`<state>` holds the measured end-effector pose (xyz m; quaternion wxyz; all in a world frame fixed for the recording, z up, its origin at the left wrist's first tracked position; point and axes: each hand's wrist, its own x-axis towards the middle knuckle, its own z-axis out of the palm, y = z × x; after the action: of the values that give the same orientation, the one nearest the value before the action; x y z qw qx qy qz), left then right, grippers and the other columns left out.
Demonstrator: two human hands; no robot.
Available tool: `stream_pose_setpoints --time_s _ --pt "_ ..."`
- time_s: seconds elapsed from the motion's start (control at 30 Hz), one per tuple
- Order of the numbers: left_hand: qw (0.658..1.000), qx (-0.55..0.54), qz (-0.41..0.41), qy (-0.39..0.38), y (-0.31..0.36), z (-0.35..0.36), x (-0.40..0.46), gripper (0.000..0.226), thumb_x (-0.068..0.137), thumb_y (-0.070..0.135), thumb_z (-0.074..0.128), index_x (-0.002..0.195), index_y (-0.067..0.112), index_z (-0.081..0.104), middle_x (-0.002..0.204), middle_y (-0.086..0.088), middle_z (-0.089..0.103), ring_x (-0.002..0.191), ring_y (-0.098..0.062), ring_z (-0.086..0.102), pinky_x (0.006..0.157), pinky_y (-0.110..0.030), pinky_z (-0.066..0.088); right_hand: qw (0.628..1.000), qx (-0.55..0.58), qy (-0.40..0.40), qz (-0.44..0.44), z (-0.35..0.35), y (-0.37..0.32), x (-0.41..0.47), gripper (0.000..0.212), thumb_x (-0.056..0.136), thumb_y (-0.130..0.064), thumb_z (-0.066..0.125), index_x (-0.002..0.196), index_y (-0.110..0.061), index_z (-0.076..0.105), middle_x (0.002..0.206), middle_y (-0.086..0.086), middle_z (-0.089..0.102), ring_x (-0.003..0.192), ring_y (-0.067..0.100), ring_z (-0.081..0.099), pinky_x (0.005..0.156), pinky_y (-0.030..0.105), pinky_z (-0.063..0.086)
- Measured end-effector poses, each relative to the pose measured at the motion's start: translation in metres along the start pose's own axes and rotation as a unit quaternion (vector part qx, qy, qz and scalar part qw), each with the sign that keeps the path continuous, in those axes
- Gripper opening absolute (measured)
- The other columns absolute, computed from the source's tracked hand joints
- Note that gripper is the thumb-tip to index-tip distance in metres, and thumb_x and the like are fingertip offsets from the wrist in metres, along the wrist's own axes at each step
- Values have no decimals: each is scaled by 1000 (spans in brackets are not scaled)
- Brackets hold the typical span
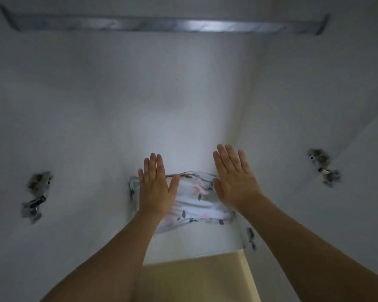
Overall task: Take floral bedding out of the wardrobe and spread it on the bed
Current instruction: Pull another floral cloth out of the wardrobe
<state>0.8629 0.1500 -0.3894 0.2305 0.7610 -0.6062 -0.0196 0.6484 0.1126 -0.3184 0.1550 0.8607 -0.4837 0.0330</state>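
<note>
The folded floral bedding [194, 201], pale with pink flowers and dark green leaves, lies on the white wardrobe shelf [194, 243] at the lower middle. My left hand [156, 188] is flat over its left part, fingers straight and apart. My right hand [235, 177] is flat over its right edge, fingers also spread. Neither hand grips the cloth. Whether the palms touch the fabric is not clear. The bed is out of sight.
I look into a white wardrobe compartment. A metal hanging rail [162, 25] runs across the top. Door hinges sit on the left wall [34, 197] and the right wall [323, 167]. A beige board [196, 277] lies below the shelf edge.
</note>
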Motion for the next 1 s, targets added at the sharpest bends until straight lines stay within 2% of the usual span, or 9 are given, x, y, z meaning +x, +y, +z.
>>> stream_pose_setpoints --time_s 0.13,0.27,0.37,0.43,0.5,0.63,0.8,0.87,1.0 --pt "996 65 16 -55 -57 77 2 85 89 65 7 155 11 3 163 -8 -4 150 -26 -6 121 -47 0 998 49 -38 -32 102 -34 23 69 92 -39 31 150 -3 24 160 16 16 149 32 12 118 51 5" --pt "989 96 28 -109 -120 217 -6 86 89 69 7 155 13 2 163 -8 -2 150 -27 -3 121 -48 3 989 74 -107 -70 263 -62 36 77 98 -42 35 153 -8 -5 161 12 -15 148 29 -16 120 50 -9" --pt "981 112 39 -153 -170 331 -16 91 87 73 2 155 13 1 163 -9 -5 150 -28 -6 121 -47 3 980 85 -145 -102 393 -75 44 80 98 -48 34 152 -12 -13 157 7 -28 145 25 -27 115 46 -20" --pt "976 118 36 -181 -209 416 -23 94 85 74 10 155 12 4 163 -9 -2 150 -28 -3 120 -47 3 974 77 -173 -127 486 -83 52 87 96 -54 37 151 -14 -17 151 3 -35 142 22 -32 110 44 -26" --pt "968 128 39 -211 -250 502 -26 96 83 73 17 155 12 1 163 -7 -5 150 -26 -5 121 -49 4 970 58 -192 -134 576 -93 61 95 92 -59 41 151 -13 -19 151 4 -36 142 24 -32 113 46 -22" --pt "951 157 42 -263 -307 615 -14 99 83 74 28 153 18 -15 162 -3 -15 148 -20 -16 118 -41 -9 972 54 -194 -117 702 -109 73 108 85 -66 48 150 -14 -20 157 10 -30 144 27 -28 115 50 -18" --pt "961 165 -5 -221 -341 677 15 117 73 79 52 153 24 -13 162 -1 -16 148 -24 -15 116 -55 -6 975 86 -169 -118 795 -123 82 120 75 -69 59 152 -15 -14 160 13 -19 147 31 -20 118 48 -16" --pt "954 171 -37 -244 -351 685 23 126 64 86 52 151 28 -19 160 1 -24 147 -24 -20 113 -62 -4 974 92 -170 -122 813 -127 90 124 72 -69 63 152 -14 -15 159 14 -19 147 32 -19 118 47 -15" --pt "939 192 -36 -284 -368 702 30 134 58 88 54 148 30 -26 158 2 -30 145 -23 -26 110 -69 -4 969 87 -199 -115 842 -139 108 131 68 -69 67 150 -17 -21 157 14 -27 146 33 -22 120 50 -8"
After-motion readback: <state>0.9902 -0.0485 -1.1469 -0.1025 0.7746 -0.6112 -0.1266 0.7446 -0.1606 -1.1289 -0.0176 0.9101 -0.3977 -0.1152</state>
